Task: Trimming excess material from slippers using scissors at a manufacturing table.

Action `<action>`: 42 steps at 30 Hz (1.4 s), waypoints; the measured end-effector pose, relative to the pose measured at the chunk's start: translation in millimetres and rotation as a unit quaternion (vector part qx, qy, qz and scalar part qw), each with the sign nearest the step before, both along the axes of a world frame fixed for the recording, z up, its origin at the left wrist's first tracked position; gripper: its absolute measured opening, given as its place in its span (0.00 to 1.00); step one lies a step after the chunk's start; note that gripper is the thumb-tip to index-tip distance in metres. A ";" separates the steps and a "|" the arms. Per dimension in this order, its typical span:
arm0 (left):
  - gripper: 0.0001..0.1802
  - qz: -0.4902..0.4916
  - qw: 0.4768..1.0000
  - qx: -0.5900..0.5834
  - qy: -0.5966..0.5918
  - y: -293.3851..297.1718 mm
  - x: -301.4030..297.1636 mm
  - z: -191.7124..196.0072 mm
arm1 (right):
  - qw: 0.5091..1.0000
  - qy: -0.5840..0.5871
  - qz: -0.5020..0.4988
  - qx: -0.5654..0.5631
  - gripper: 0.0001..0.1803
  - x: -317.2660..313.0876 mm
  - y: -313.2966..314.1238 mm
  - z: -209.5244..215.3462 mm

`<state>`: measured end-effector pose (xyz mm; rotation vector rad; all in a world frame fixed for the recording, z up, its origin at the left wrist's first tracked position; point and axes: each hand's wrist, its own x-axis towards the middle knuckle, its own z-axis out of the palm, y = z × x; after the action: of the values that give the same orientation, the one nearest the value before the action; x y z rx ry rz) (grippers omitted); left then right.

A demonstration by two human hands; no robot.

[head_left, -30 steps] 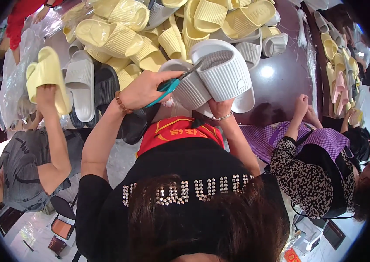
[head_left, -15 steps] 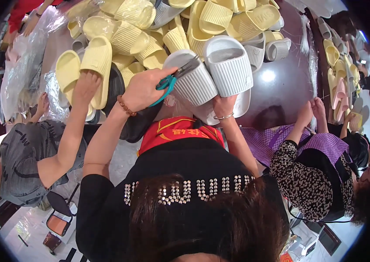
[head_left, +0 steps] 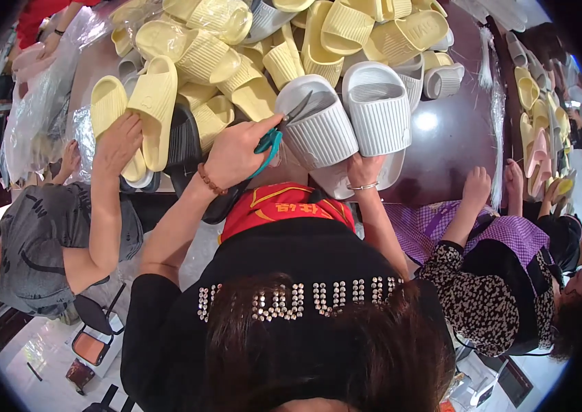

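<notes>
My left hand (head_left: 236,154), with a beaded bracelet at the wrist, is closed around scissors with teal handles (head_left: 268,145). Their dark blades reach over the opening of a light grey ribbed slide slipper (head_left: 322,134). A matching grey slipper (head_left: 377,120) lies against its right side. From below, my right hand (head_left: 366,167), wearing a bangle, grips this pair at the heel ends; its fingers are partly hidden beneath the soles. Under the pair, another grey slipper (head_left: 388,180) shows at the table's near edge.
Yellow and grey slippers (head_left: 219,62) are heaped on the dark red table (head_left: 442,151). Black slippers (head_left: 184,141) lie left of my hands. A co-worker at left handles yellow slippers (head_left: 152,113). A co-worker in a purple apron (head_left: 510,237) sits at right. Clear plastic bags (head_left: 47,103) lie far left.
The grey pair has shifted a little to the right, along with both my hands. The scissor blades have moved from the strap toward the slipper's opening. The left co-worker's hand has slid lower on the yellow slippers.
</notes>
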<state>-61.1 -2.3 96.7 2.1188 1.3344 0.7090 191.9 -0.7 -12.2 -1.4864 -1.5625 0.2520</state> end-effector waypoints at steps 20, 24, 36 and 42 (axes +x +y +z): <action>0.28 -0.155 0.673 -0.567 -0.450 -5.6 26.9 22.1 | 0.982 -0.119 0.051 0.136 0.21 -10.8 -2.0 22.5; 0.27 -0.131 0.695 -0.553 -0.440 -2.9 30.6 17.6 | 0.983 -0.117 0.072 0.124 0.21 -5.9 -3.1 19.9; 0.23 0.077 0.786 -0.354 -0.501 19.2 30.5 -10.1 | 0.984 -0.169 0.005 0.051 0.22 -11.7 -6.3 3.7; 0.27 0.205 0.841 -0.237 -0.441 24.5 16.8 -86.3 | 0.977 -0.198 -0.008 -0.074 0.22 9.0 22.0 -53.9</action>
<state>-44.3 22.3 10.5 0.8902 1.2215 1.1808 200.9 21.3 -66.2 -1.7414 -1.8781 0.0627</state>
